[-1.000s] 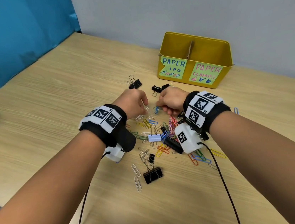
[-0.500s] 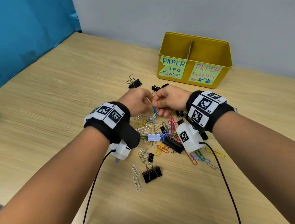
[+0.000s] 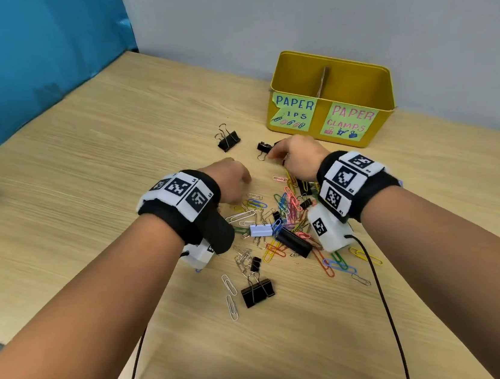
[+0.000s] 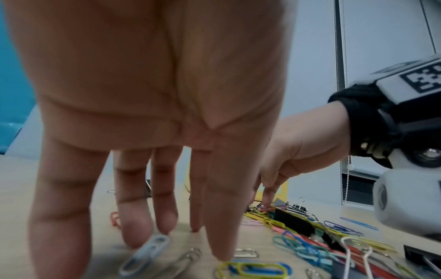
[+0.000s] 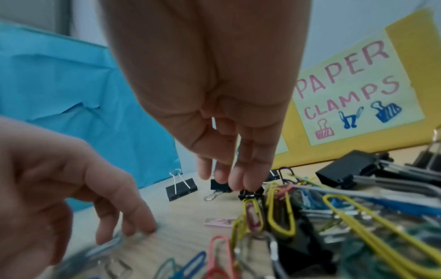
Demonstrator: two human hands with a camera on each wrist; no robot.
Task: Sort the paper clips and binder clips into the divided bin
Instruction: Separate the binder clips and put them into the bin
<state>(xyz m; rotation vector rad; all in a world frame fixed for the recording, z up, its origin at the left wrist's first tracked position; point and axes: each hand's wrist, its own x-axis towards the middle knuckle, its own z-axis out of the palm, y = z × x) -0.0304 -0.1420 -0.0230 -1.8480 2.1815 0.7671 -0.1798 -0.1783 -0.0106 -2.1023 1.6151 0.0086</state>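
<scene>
A yellow divided bin (image 3: 383,94) with labels PAPER CLIPS and PAPER CLAMPS stands at the back right of the table. Coloured and silver paper clips mixed with binder clips form a pile (image 3: 283,213) between my wrists. My left hand (image 3: 234,178) hangs at the pile's left edge, fingers (image 4: 222,245) straight and pointing down, tips touching the table by a grey paper clip (image 4: 148,253). My right hand (image 3: 292,155) is at the far side of the pile, its fingertips (image 5: 243,181) pinching a small black binder clip (image 5: 250,194). A second small black binder clip (image 3: 264,148) lies just left of it.
A black binder clip (image 3: 228,141) stands apart at the back left of the pile, and a larger one (image 3: 257,292) lies nearer me beside two silver paper clips (image 3: 230,295). A blue partition (image 3: 23,75) borders the table on the left. Wrist cables trail toward me.
The hands, which met over a blue paper clip above the pile, have parted. The right hand moved forward to the small black binder clips; the left dropped to the table.
</scene>
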